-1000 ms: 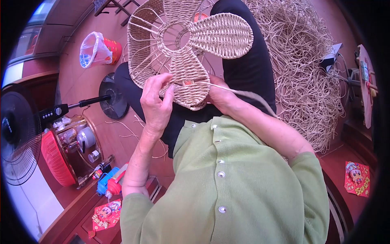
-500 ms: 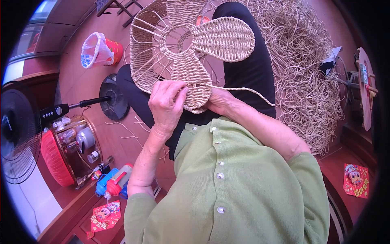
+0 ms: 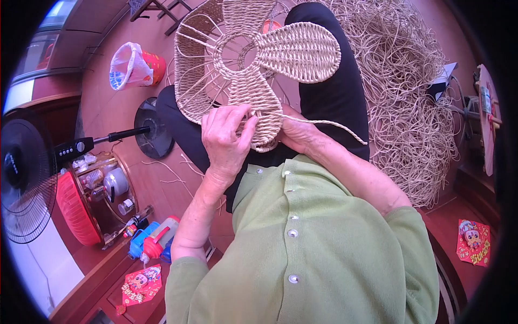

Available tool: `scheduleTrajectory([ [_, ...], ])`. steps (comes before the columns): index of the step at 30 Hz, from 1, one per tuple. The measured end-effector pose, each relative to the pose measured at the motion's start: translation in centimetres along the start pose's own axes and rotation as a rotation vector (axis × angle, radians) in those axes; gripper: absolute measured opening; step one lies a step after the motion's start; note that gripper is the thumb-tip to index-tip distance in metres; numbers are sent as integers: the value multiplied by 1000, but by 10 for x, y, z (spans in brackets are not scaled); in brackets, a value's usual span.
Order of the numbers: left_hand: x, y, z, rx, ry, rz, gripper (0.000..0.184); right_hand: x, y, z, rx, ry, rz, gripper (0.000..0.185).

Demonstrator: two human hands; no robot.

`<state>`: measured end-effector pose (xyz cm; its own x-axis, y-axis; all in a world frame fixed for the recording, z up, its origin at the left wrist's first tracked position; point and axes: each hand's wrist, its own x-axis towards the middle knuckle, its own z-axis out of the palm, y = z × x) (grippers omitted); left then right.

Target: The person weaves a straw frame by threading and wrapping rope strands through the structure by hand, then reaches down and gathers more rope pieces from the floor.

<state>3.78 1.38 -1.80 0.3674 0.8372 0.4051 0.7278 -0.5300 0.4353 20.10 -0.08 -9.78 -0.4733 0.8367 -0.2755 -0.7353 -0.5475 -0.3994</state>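
A woven straw basket [image 3: 190, 81] lies across my lap, with petal-shaped woven panels around a round ring [image 3: 217, 54]. My left hand [image 3: 224, 137] is closed in a pinch at the face of the nearest petal panel [image 3: 253, 92], its fingertips on a strand of the weave. What exactly sits between thumb and forefinger is partly hidden. Behind the same panel, my right hand [image 3: 295, 134] grips its right edge, with its fingers out of sight underneath. A loose straw cord [image 3: 329, 122] runs from the panel over my right wrist and ends above my right thigh.
A big heap of loose straw cord [image 3: 404, 108] covers the floor on the right. To the left stand a fan [image 3: 27, 173], its round base [image 3: 151, 129], a lined bin [image 3: 137, 67] and a small trolley [image 3: 110, 189] with bottles. Cord scraps [image 3: 164, 170] lie by my left knee.
The whole view has shifted slightly. My left thumb and fingers have moved a little over the panel, and the loose cord beside it lies slightly differently. My right hand stays behind the panel.
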Motion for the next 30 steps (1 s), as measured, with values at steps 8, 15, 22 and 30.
scheduleTrajectory([
  [8,-11,-5,4,-154,99,-237,6,2,-4,8,-95,131,3,43],
  [15,-4,4,10,-95,13,-164,13,6,0,-1,-64,42,-26,42],
  [22,-17,-8,9,-259,54,-122,13,3,-1,4,-43,45,-41,44],
  [30,-8,3,10,-782,91,-449,23,-1,-7,3,-116,33,18,41],
])
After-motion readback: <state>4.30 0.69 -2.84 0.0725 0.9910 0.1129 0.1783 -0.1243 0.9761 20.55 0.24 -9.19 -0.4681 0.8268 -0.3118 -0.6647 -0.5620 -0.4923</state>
